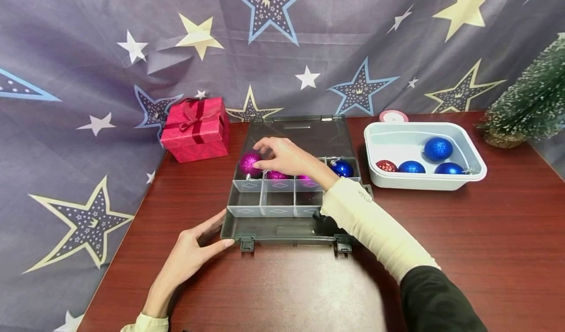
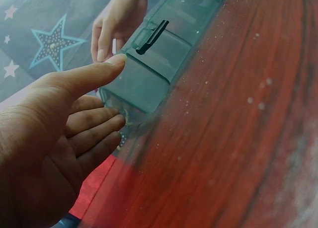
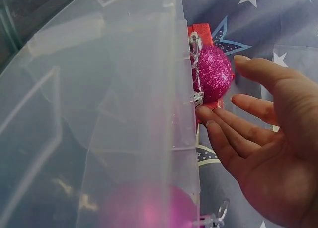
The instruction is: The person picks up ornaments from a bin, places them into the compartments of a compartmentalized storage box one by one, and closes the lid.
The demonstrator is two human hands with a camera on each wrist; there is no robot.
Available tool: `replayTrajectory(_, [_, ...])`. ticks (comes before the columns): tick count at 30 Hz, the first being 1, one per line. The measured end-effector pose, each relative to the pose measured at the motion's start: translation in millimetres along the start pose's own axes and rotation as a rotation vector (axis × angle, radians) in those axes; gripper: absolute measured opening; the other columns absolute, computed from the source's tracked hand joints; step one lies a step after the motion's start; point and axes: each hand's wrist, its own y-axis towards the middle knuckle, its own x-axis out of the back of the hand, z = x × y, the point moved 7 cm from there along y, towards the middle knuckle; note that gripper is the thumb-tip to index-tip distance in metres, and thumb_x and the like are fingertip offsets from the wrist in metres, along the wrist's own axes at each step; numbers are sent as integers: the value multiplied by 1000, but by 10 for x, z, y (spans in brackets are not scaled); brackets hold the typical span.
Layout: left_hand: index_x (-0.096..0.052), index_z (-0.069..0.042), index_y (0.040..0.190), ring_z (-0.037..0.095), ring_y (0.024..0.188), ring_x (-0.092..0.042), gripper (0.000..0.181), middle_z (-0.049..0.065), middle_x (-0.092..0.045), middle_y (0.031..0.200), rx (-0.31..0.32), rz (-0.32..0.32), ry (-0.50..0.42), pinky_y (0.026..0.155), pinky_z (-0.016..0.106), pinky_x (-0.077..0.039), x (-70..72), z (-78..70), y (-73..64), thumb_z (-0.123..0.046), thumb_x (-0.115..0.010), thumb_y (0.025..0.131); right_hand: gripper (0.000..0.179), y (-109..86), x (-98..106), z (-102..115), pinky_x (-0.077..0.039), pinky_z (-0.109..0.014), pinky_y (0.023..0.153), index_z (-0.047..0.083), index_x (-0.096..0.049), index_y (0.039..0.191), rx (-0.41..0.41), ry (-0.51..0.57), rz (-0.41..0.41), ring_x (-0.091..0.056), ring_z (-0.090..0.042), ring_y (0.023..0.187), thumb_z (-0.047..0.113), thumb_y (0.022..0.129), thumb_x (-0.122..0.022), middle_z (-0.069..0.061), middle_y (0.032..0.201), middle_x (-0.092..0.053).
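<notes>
A dark translucent organizer box (image 1: 273, 227) lies with its lid (image 1: 295, 135) folded back. My right hand (image 1: 284, 156) is over its back row, fingers loosely bent beside a magenta glitter ball ornament (image 1: 250, 164) at the back-left compartment. In the right wrist view a gap shows between the thumb and this ball (image 3: 214, 74). Another glittery magenta ball (image 1: 277, 175), a partly hidden shiny magenta one (image 1: 305, 177) and a shiny blue ball (image 1: 342, 168) sit along that row. My left hand (image 1: 190, 251) touches the box's front-left corner, its thumb at the front edge and fingers along the side.
To the right stands a white tub (image 1: 425, 181) with several blue balls and a red one. A ribbon roll (image 1: 394, 116) lies behind it. A frosted small tree (image 1: 531, 94) is at far right, a red gift box (image 1: 196, 130) at back left. A starry cloth hangs behind.
</notes>
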Motion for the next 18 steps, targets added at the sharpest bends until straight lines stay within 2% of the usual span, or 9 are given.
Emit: replayTrajectory(18, [-57,-23,150,13,128,-60,67,-3,-65,138,5,-1,14,102,15,-42,6,-3,-5,-27,-85,89,46,-112,73,-49,-54,-33,94,-3,-63,133,11,-16,20,-71,-23,101,24,97,-75,-22,127,-66])
